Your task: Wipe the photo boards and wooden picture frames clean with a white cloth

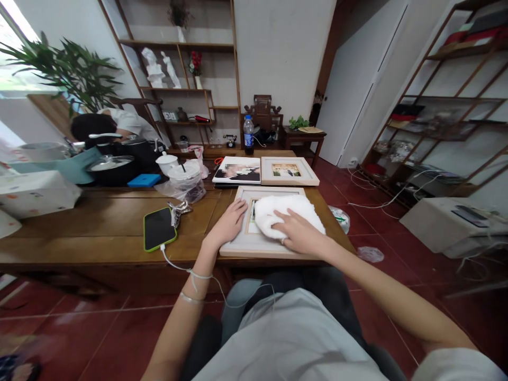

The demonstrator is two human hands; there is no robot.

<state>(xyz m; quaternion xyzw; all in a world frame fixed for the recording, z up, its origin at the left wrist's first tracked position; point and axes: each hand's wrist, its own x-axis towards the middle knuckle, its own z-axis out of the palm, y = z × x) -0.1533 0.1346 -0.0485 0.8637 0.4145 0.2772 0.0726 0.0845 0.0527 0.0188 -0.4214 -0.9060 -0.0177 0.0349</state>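
Observation:
A pale picture frame [234, 244] lies flat near the table's front edge, with part of its picture showing. On top of it a fluffy white cloth [305, 211] covers much of the middle and right side. My right hand [299, 230] presses down on this cloth, its fingers bent into the pile and gripping it. At the frame's left side rests my left hand [231, 225], fingers stretched out flat along the border and holding nothing. Whatever lies under the cloth is hidden.
Behind are another framed picture [270, 170] and a photo print [238, 172]. Left of my hands lies a charging phone [159, 228], its cable crossing my left wrist. A bottle [248, 135], lidded cup [186, 172] and pots [111, 168] stand farther back. A person [130, 121] bends over at left.

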